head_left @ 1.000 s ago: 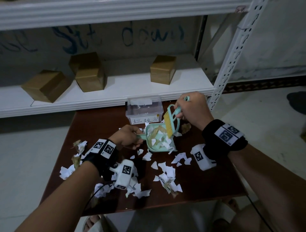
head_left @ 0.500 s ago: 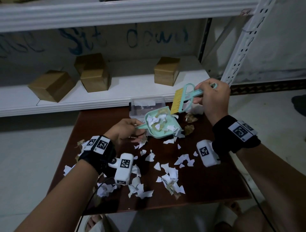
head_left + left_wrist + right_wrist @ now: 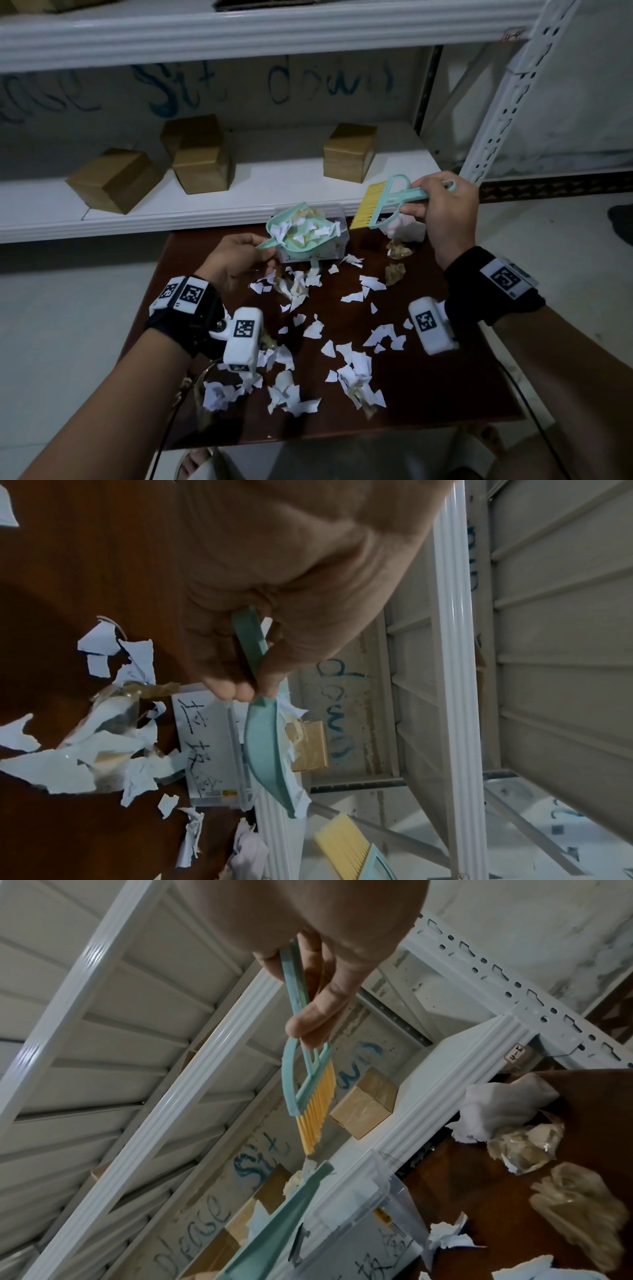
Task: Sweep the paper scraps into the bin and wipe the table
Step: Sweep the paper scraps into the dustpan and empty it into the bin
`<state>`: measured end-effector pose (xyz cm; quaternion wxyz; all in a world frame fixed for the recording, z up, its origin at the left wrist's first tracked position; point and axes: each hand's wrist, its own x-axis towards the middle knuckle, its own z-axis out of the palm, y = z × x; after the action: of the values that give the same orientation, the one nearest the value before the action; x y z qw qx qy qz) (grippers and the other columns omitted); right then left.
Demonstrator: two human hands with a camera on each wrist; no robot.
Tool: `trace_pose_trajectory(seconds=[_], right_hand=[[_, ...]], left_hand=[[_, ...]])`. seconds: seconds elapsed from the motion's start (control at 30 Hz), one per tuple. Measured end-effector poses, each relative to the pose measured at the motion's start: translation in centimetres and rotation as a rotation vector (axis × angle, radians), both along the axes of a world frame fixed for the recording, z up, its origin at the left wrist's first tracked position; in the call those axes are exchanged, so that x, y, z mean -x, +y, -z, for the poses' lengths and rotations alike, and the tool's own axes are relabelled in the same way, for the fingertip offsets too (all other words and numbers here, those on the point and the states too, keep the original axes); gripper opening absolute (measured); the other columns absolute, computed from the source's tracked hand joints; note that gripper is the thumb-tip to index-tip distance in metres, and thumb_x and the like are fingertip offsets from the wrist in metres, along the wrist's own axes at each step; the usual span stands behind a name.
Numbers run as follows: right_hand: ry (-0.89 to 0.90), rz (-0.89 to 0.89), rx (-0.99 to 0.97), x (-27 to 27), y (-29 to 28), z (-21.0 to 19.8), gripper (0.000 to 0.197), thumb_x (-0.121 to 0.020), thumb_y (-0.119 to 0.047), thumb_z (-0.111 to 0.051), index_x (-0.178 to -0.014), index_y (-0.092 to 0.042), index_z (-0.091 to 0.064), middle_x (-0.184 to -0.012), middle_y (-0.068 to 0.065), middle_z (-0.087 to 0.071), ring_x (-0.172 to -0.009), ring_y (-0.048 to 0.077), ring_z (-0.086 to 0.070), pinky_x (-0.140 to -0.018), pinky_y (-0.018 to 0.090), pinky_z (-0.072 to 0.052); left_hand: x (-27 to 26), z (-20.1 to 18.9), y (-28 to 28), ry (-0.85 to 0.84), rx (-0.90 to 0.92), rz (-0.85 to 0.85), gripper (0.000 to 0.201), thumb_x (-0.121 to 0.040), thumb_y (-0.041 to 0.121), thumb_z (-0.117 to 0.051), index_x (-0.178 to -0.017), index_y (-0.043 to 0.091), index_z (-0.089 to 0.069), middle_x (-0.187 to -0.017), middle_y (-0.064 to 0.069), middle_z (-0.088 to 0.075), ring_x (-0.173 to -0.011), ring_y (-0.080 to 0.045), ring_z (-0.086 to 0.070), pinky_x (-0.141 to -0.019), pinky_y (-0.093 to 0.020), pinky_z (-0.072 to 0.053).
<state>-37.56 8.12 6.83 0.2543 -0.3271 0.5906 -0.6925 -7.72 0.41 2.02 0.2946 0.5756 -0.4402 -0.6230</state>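
My left hand [image 3: 236, 255] [image 3: 240, 674] grips the handle of a mint-green dustpan [image 3: 299, 231] [image 3: 263, 753] loaded with white and tan scraps. The pan hangs tilted over the clear plastic bin [image 3: 329, 251] [image 3: 209, 748] [image 3: 359, 1218] at the table's far edge. My right hand [image 3: 442, 212] [image 3: 318, 988] holds a mint brush [image 3: 383, 202] [image 3: 308, 1085] with yellow bristles, lifted in the air just right of the bin. Torn paper scraps [image 3: 352, 370] lie scattered over the brown table [image 3: 445, 394]. A crumpled white cloth [image 3: 400, 228] [image 3: 503, 1104] sits behind the brush.
Crumpled tan tape wads [image 3: 395, 270] [image 3: 578, 1213] lie right of the bin. A white shelf [image 3: 239, 202] with several cardboard boxes [image 3: 202, 164] stands right behind the table. A perforated white post [image 3: 510, 89] rises at the right. Floor lies on both sides.
The left hand lifted the loaded dustpan off the table and carried it back over the bin. The right hand raised the brush out of the pan and moved it up to the right.
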Motion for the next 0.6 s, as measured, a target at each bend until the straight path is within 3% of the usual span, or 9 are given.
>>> trace_pose_trajectory(seconds=[0.17, 0.47, 0.6], right_hand=[[0.071, -0.014, -0.024, -0.8, 0.2, 0.3, 0.022, -0.101, -0.007, -0.053, -0.086, -0.001, -0.068, -0.089, 0.014, -0.075, -0.073, 0.024, -0.079, -0.05, 0.023, -0.056], [0.154, -0.005, -0.083, -1.4, 0.2, 0.6, 0.02, -0.102, -0.011, -0.055, -0.091, -0.002, -0.07, -0.085, 0.005, -0.076, -0.073, 0.017, -0.079, -0.054, 0.028, -0.059], [0.171, -0.004, -0.091, -1.5, 0.3, 0.6, 0.02, -0.103, -0.011, -0.056, -0.091, -0.003, -0.07, -0.084, 0.0, -0.075, -0.074, 0.014, -0.079, -0.057, 0.031, -0.061]], left_hand=[[0.7, -0.2, -0.5, 0.041, 0.005, -0.065, 0.014, -0.101, -0.006, -0.054, -0.1, -0.009, -0.067, -0.08, -0.014, -0.066, -0.054, -0.009, -0.058, -0.049, -0.017, -0.052], [2.0, -0.7, -0.5, 0.008, 0.123, -0.098, 0.01, -0.095, -0.002, -0.066, -0.091, -0.007, -0.074, -0.073, -0.014, -0.071, -0.049, -0.007, -0.059, -0.052, -0.015, -0.054], [2.4, -1.2, -0.2, 0.01, 0.22, -0.118, 0.014, -0.095, 0.007, -0.07, -0.097, -0.007, -0.075, -0.079, -0.014, -0.074, -0.053, -0.007, -0.062, -0.053, -0.016, -0.053]])
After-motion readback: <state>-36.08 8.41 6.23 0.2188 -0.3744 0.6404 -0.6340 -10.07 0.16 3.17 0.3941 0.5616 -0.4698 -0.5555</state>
